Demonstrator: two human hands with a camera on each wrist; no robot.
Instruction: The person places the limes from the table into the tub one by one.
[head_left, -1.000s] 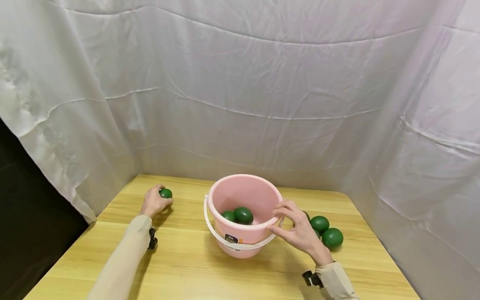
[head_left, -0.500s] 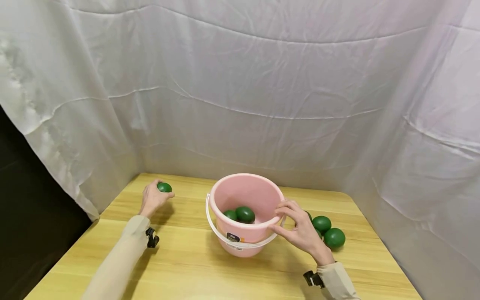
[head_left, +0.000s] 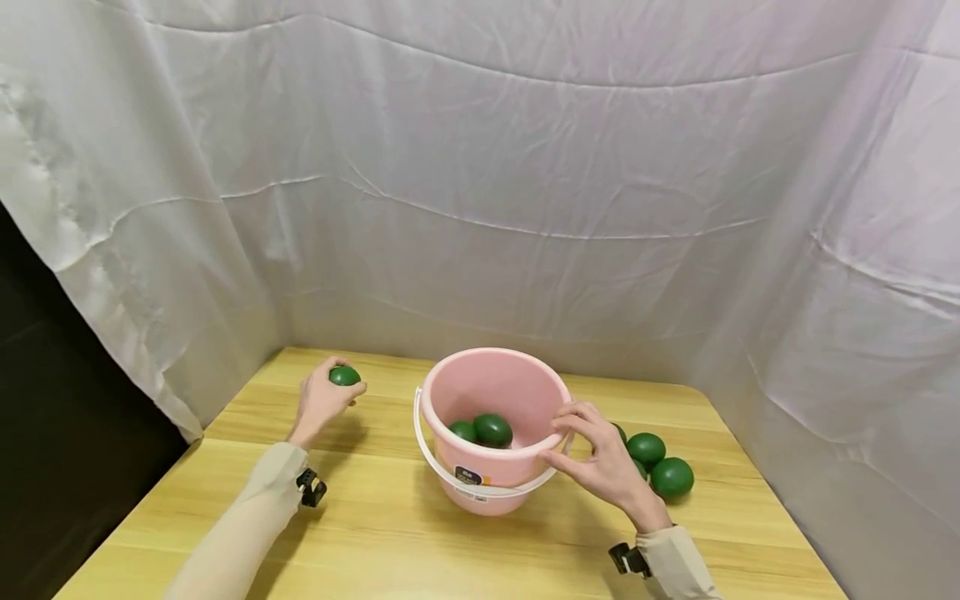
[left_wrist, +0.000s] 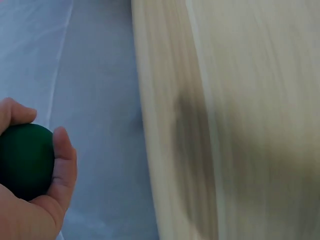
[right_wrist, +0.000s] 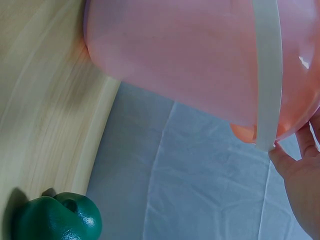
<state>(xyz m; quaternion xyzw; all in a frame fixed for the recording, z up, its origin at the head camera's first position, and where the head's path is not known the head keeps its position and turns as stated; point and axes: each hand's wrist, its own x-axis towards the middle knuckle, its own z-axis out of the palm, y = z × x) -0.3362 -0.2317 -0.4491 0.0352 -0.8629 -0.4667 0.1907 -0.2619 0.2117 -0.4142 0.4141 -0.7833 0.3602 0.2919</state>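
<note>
My left hand (head_left: 322,400) grips a dark green, smooth oval fruit (head_left: 345,376), held over the table's far left. In the left wrist view, fingers and thumb curl round the green fruit (left_wrist: 26,159). A pink bucket (head_left: 480,467) stands mid-table, its white handle (head_left: 422,437) hanging down in front. Thumb and fingers of my right hand (head_left: 600,458) pinch the bucket's right rim, thumb outside. Inside the bucket lie two similar green fruits (head_left: 492,430). The right wrist view has the pink wall (right_wrist: 175,55) and right fingertips at the rim, next to the handle's end.
Several more green fruits (head_left: 672,478) lie grouped on the wooden table (head_left: 360,533), right of the bucket and partly hidden by my right hand. Pale grey cloth (head_left: 480,275) hangs behind the table and at both sides.
My left hand has lifted the green fruit off the table and carried it slightly rightward. The right hand keeps its pinch on the bucket rim; the bucket stays put.
</note>
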